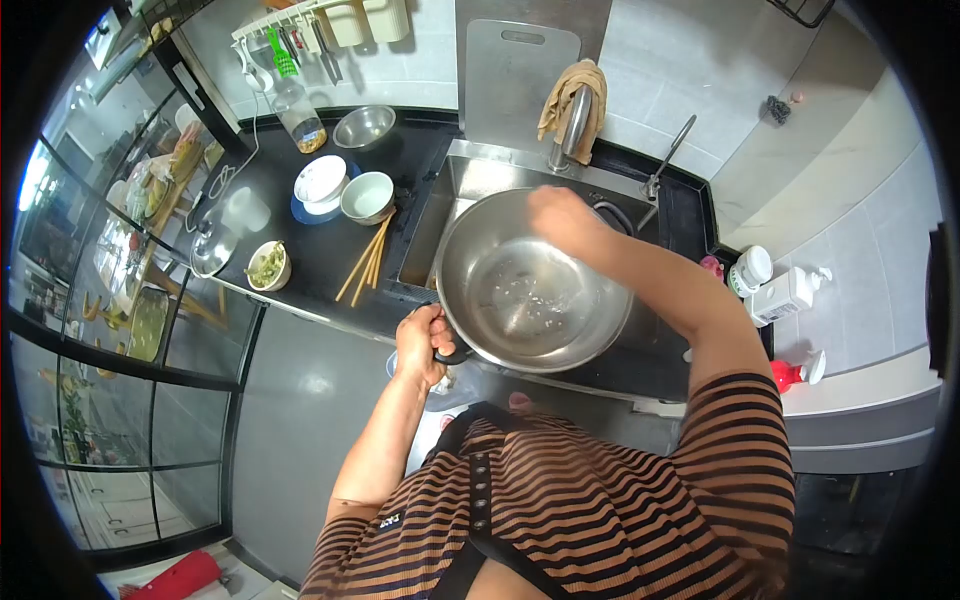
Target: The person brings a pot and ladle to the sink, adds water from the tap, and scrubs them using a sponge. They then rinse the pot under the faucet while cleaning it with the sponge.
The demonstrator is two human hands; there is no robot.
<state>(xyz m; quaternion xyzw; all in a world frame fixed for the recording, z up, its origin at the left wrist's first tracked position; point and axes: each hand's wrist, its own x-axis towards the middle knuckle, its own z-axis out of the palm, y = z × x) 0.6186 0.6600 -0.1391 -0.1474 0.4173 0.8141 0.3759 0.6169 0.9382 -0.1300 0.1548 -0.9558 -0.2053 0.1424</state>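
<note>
Steel pot [530, 345], wide, wet inside with pale flecks — overlapping the sink [480, 180] in this view, its black handle [457, 355] at eight o'clock being wrapped by the curled fingers of the left hand [417, 343]. Right hand [562, 218], blurred, is hovering about the pot's one o'clock rim — whether spread or pinching, cannot tell. Chopsticks [371, 264] are lying at nine o'clock on the counter [322, 280], a pale bowl [368, 198] sitting at ten.

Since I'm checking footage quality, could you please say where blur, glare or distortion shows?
In the head view, the right hand is blurred, the left hand sharper; the steel pot shows bright glints inside; the glass partition looks bowed beside dark, rounded corners.
</note>
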